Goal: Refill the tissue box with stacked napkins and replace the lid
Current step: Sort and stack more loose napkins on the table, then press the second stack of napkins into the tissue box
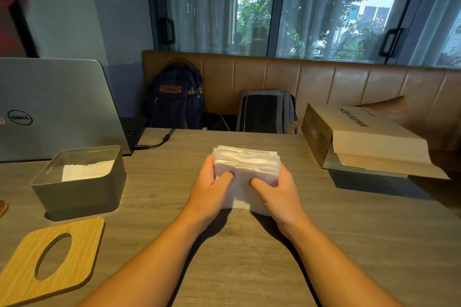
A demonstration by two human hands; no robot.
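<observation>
Two forearms stretch forward over table (237, 257); wooden lid (83, 253) lies flat near left. Left hand (209, 182) and right hand (277, 189) clamp napkin stack (247, 164) from both sides, thumbs on its near face, mid-table. Grey tissue box (79, 197) further left, open, few napkins inside. Laptop (57, 107) behind.

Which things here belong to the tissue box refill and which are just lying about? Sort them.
Job: napkin stack, gripped by left hand and right hand; grey tissue box; wooden lid, off the box.
Lying about: laptop; dark backpack; grey backpack; cardboard box.
</observation>
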